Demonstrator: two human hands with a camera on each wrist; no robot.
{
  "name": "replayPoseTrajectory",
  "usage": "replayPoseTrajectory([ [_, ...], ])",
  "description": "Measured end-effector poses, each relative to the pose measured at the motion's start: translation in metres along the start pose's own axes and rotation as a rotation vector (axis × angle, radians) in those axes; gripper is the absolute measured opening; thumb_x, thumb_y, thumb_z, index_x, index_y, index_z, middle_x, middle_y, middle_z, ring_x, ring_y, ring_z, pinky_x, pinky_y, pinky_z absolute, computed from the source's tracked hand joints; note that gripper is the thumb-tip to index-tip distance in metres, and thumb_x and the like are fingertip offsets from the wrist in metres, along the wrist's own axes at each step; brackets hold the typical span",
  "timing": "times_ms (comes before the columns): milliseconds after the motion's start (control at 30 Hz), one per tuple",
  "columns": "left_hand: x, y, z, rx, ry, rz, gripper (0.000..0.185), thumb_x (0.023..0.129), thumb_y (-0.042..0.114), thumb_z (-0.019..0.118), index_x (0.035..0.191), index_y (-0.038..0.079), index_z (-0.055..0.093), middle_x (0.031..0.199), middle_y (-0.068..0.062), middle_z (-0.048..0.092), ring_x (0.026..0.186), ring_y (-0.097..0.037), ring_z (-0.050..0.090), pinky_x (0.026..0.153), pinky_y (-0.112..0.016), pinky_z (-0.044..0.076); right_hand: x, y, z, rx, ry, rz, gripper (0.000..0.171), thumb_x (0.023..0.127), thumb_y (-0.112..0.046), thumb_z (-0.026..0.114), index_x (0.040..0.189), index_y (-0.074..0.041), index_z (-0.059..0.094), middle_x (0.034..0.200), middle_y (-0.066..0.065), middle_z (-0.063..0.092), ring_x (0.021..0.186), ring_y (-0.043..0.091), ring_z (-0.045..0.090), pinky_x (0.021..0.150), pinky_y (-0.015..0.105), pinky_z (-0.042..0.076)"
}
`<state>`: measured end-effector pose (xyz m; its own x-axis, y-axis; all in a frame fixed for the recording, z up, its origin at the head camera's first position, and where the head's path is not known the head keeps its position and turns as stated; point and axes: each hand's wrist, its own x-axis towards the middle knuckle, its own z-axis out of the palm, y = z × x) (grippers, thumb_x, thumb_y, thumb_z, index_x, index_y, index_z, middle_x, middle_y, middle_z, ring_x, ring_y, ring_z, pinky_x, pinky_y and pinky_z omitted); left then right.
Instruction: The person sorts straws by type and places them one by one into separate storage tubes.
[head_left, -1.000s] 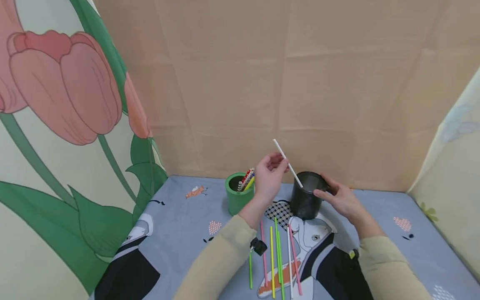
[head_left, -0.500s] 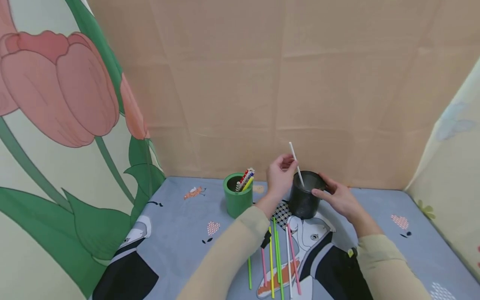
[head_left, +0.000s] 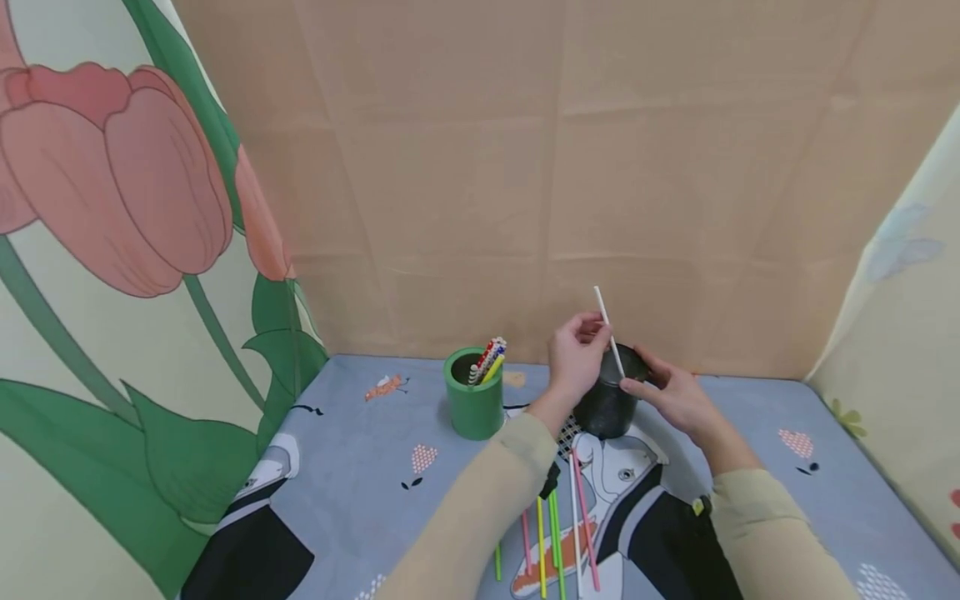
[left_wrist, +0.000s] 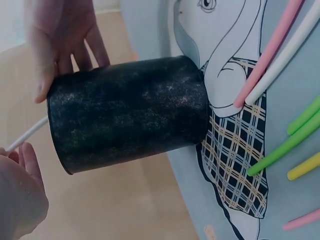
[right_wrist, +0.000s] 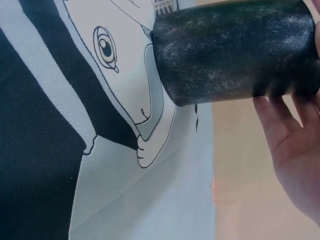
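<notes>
One desk (head_left: 341, 533), covered in printed blue fabric, carries everything I work with, its far edge meeting a brown backdrop (head_left: 465, 167). Largest on it is the black cup (head_left: 603, 408), which appears to stand on its base, mouth up, toward the far edge and right of the middle. My right hand (head_left: 678, 400) grasps it near the rim, thumb on the near side, fingers behind, probably because a light cup would slide or tip if knocked. The green cup (head_left: 474, 408) stands upright near that same edge, left of the black one and apart from it, seemingly out of my arms' way; patterned and yellow rods (head_left: 494, 367) lean in it. Farther from the far edge, loose sticks (head_left: 542, 546) in green, pink, yellow and white lie roughly side by side, perhaps spread so that they stay separate. Smallest is the white stick (head_left: 601, 300) that my left hand (head_left: 576, 358) pinches between thumb and fingers. I hold it partway along, slanting, its lower end inside the black cup's mouth, likely because that grip keeps my fingers clear of the rim; whether it touches the inner wall, I cannot tell.
</notes>
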<state>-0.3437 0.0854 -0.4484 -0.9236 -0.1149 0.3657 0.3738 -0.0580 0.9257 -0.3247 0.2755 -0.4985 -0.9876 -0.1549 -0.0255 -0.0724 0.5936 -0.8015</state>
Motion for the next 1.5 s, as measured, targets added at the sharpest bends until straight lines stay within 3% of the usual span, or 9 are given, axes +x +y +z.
replayPoseTrajectory([
  [167,0.000,-0.003,0.003,0.001,-0.038,-0.020,0.017,0.098,0.001,0.077,0.114,0.000,0.077,0.090,0.001,0.076,0.072,-0.003,0.067,0.068,-0.020,0.063,0.000,-0.001,0.000,-0.003,0.008,-0.007,0.107,0.095,-0.067,0.072,0.172,-0.016,0.017,0.171,0.030,0.024,0.151,0.057,0.033,0.118,0.071,0.036],
  [367,0.002,-0.008,-0.001,0.236,-0.079,-0.025,0.019,0.100,0.013,0.078,0.118,0.007,0.081,0.095,0.003,0.079,0.078,0.000,0.067,0.073,-0.016,0.058,-0.001,-0.003,0.001,0.001,0.013,-0.005,0.103,0.098,-0.062,0.071,0.172,-0.016,0.016,0.171,0.029,0.025,0.151,0.058,0.031,0.118,0.073,0.034],
  [467,0.003,-0.010,-0.002,0.288,-0.062,-0.009,0.021,0.100,0.014,0.078,0.120,0.007,0.082,0.100,-0.001,0.081,0.082,-0.001,0.069,0.076,-0.014,0.057,-0.002,-0.002,0.001,0.010,0.015,-0.003,0.100,0.100,-0.057,0.071,0.173,-0.017,0.016,0.171,0.029,0.026,0.151,0.058,0.031,0.118,0.074,0.034],
  [800,0.004,-0.011,-0.006,0.291,-0.033,0.039,0.020,0.099,0.010,0.077,0.118,0.004,0.082,0.101,-0.006,0.082,0.081,-0.002,0.070,0.075,-0.012,0.056,-0.002,-0.003,-0.001,0.024,0.013,0.009,0.099,0.101,-0.057,0.070,0.173,-0.019,0.015,0.172,0.030,0.023,0.151,0.058,0.031,0.117,0.075,0.034],
  [1167,0.003,-0.013,-0.013,0.273,-0.045,0.024,0.019,0.099,0.012,0.080,0.117,0.007,0.082,0.101,-0.002,0.081,0.079,0.001,0.068,0.075,-0.013,0.057,-0.002,-0.004,0.001,0.026,0.008,0.020,0.098,0.102,-0.056,0.069,0.173,-0.018,0.013,0.172,0.031,0.021,0.152,0.059,0.029,0.118,0.075,0.032],
  [1500,-0.006,-0.011,-0.018,0.215,-0.082,0.007,0.019,0.098,0.006,0.078,0.117,0.005,0.081,0.105,-0.009,0.081,0.081,-0.001,0.069,0.078,-0.015,0.059,-0.007,-0.007,-0.003,0.030,0.016,0.027,0.097,0.101,-0.056,0.070,0.173,-0.020,0.014,0.172,0.030,0.021,0.152,0.058,0.028,0.119,0.075,0.032],
])
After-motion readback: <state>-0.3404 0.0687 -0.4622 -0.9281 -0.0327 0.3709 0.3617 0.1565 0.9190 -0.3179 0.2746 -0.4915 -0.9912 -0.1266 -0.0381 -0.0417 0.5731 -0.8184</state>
